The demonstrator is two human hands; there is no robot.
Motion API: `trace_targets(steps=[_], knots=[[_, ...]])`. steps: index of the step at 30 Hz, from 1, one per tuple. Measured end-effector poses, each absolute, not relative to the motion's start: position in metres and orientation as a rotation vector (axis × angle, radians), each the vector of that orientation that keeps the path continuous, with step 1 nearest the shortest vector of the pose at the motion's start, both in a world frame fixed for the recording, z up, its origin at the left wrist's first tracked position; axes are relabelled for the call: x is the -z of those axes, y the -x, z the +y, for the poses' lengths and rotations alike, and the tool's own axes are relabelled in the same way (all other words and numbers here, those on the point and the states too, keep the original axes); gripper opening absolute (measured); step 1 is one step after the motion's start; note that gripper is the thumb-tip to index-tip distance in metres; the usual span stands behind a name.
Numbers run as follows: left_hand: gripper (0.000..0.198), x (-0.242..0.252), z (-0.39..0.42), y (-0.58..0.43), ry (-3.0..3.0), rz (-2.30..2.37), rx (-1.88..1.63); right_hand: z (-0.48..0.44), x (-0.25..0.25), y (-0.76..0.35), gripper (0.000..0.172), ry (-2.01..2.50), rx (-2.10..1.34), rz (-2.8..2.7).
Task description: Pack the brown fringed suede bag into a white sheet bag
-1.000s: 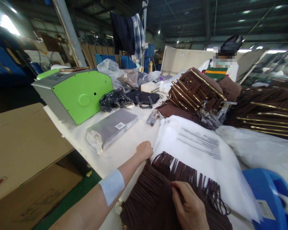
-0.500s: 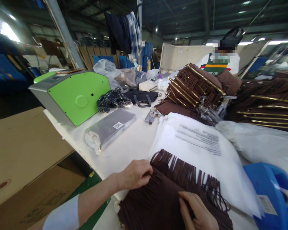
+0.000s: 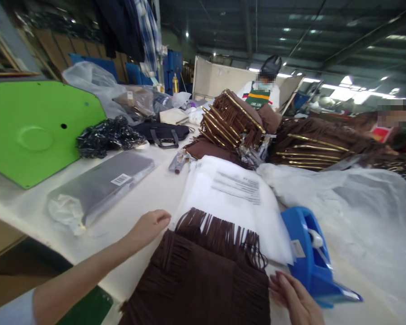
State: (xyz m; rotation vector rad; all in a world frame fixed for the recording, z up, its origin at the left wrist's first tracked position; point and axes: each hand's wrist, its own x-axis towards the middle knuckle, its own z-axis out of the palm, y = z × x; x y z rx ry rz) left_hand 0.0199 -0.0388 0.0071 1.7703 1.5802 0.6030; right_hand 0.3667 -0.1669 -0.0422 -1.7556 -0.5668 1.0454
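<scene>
A dark brown fringed fabric piece (image 3: 203,275) lies flat on the white table in front of me. Its fringe end overlaps a stack of clear plastic bags with printed text (image 3: 230,194). My left hand (image 3: 149,225) rests at the piece's upper left corner, fingers loosely curled, touching the edge of the plastic bags and gripping nothing. My right hand (image 3: 296,300) lies flat at the piece's lower right edge, fingers spread, beside a blue tape dispenser (image 3: 307,253).
A green machine (image 3: 37,131) stands at the left. A grey bagged item with a barcode (image 3: 98,185) lies near it. Piles of brown fringed pieces with gold bars (image 3: 233,119) sit behind. Loose plastic sheeting (image 3: 352,216) covers the right. A person (image 3: 262,88) works across the table.
My view has swung right and closer to the table. Both hands have let go of the fringe; the left moved to the top corner, the right slid to the lower right edge.
</scene>
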Motion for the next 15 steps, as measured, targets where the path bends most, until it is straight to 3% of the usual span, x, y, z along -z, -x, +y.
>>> trace_targets(steps=[6,12,15], knots=[[0.023,0.007,-0.019,-0.045,-1.598,1.66,-0.435,-0.143,0.054,-0.353,0.022,1.446,-1.414,-0.414],[0.03,0.009,-0.021,-0.04,-1.54,1.54,-0.425,-0.13,0.028,-0.355,0.036,1.309,-1.744,-0.51],[0.031,0.012,-0.021,-0.039,-1.522,1.47,-0.461,-0.124,0.023,-0.35,0.033,1.572,-1.577,-0.727]])
